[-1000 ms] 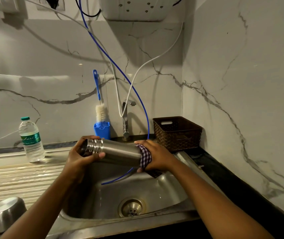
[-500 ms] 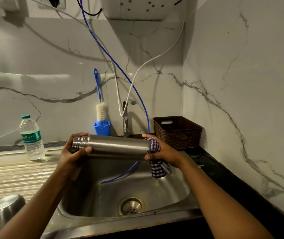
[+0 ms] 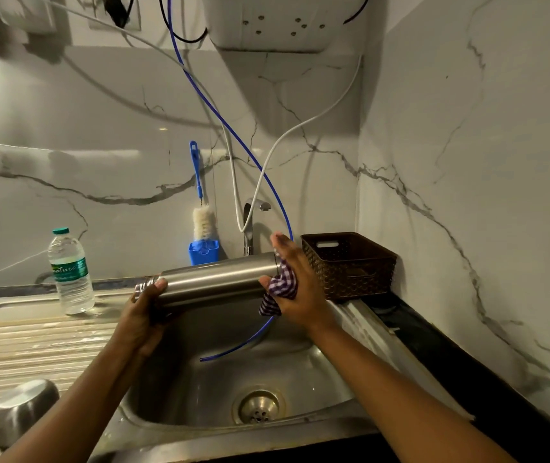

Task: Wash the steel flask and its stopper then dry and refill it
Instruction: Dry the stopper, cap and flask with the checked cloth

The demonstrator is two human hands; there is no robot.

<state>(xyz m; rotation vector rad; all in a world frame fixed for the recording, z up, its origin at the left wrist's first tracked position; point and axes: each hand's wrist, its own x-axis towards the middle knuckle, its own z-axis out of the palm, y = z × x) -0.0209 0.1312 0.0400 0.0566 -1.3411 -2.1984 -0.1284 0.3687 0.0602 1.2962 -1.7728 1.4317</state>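
Two hands share the work in the head view. The flask [image 3: 220,279] is held almost level in the air over the back edge of the sink [image 3: 317,372], with its neck towards the draining board [image 3: 33,345] and its base slightly higher, towards the basket [image 3: 350,265] in the back right corner of the counter. The left hand [image 3: 143,315] is wrapped round the threaded neck end. The right hand [image 3: 295,289] presses a checked cloth [image 3: 280,285] against the base, the cloth being pinched under the thumb. Whether the stopper is fitted cannot be told, as the neck is covered.

Drying the outside is judged to be the step in hand. It is best done if the flask is turned by the neck while the cloth is drawn from base to neck, so that no strip is missed. The base rim and the threads, where water is likely to collect, should be given extra passes. A firm hold is advised, since wet steel may slip. The loose tail of cloth is better gathered up, clear of the blue hose [image 3: 233,350] and the basin. A water bottle [image 3: 70,272] stands at the back edge of the draining board, probably for refilling.
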